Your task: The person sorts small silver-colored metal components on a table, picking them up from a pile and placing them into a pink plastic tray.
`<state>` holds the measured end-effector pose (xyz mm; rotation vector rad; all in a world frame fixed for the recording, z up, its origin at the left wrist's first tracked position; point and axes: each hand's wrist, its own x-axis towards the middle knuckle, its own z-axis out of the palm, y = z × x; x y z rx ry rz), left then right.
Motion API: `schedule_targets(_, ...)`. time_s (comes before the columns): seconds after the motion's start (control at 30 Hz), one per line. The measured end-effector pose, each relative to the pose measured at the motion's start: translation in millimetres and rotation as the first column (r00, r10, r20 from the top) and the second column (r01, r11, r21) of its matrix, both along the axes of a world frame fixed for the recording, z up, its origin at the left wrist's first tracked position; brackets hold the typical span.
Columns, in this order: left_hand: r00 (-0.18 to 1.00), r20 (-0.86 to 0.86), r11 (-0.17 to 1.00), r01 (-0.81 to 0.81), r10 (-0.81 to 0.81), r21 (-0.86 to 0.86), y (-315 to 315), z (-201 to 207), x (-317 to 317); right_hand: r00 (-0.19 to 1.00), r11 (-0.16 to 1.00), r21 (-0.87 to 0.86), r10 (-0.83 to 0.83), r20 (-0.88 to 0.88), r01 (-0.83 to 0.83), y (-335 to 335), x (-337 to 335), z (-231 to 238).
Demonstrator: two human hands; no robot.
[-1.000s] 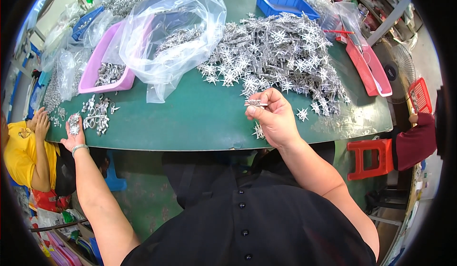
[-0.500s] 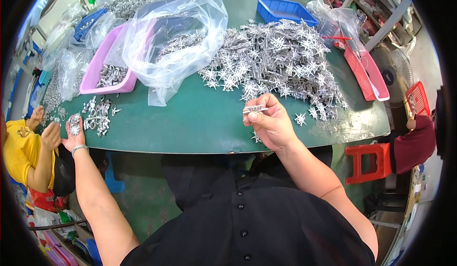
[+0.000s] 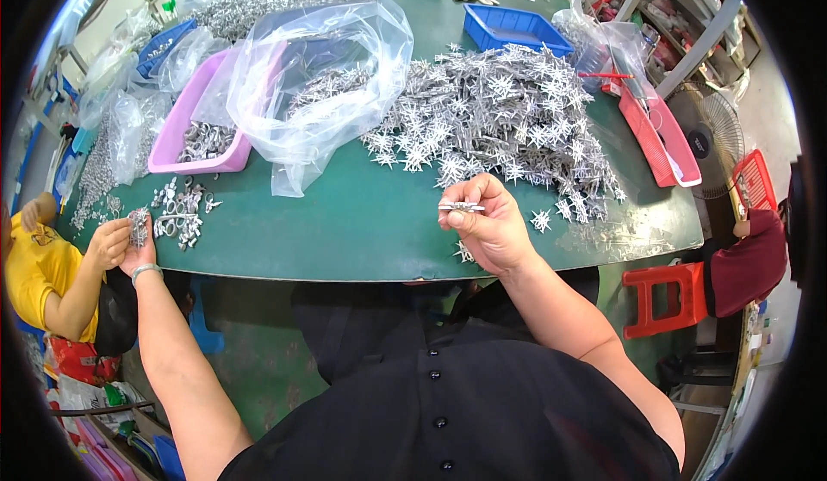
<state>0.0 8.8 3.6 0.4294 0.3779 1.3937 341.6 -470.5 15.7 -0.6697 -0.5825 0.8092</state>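
Table (image 3: 362,240), smooth and green, is loaded with a heap of grey, spiky metal stars (image 3: 508,111), seemingly for easy reach, leftward access being hindered by a rumpled clear plastic bag (image 3: 300,154). By the fingers of the right hand (image 3: 497,229), one thin grey metal piece (image 3: 461,207) is clamped edge-on nearby, presumably exposing its profile; at the left hand (image 3: 138,259), finger closure indiscernible, a spiky grey metal cluster (image 3: 138,225) is held beside a co-worker's hand (image 3: 108,245), apparently for access.
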Motion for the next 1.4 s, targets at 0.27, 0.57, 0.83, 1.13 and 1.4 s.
schedule_targets(0.27, 1.000, -0.006, 1.000, -0.003, 0.003, 0.006, -3.4, 3.8, -2.1, 0.995, 0.996, -0.063, -0.058, 0.080, 0.063, -0.7, -0.8, -1.4)
schedule_targets(0.57, 0.999, -0.032, 0.999, -0.002, 0.003, 0.034, -1.9, 4.5, -3.3, 0.996, 0.993, -0.090, -0.072, 0.060, 0.077, -1.2, -3.2, -0.9)
schedule_targets(0.83, 1.000, -0.027, 0.999, 0.009, -0.008, 0.033, -2.0, 4.6, -3.5, 0.992, 0.983, -0.174, -0.069, -0.106, 0.049, -1.9, -6.1, 4.5)
schedule_targets(1.13, 1.000, -0.002, 1.000, 0.008, -0.008, 0.015, -8.0, 6.7, 1.2, 0.983, 0.975, -0.220, -0.077, -0.169, 0.038, -4.3, -5.4, 2.7)
schedule_targets(1.4, 0.986, 0.165, 0.985, 0.005, 0.024, -0.175, -23.7, 25.2, 17.2, 0.984, 0.967, -0.243, -0.107, -0.143, 0.070, -16.4, 1.6, 16.0)
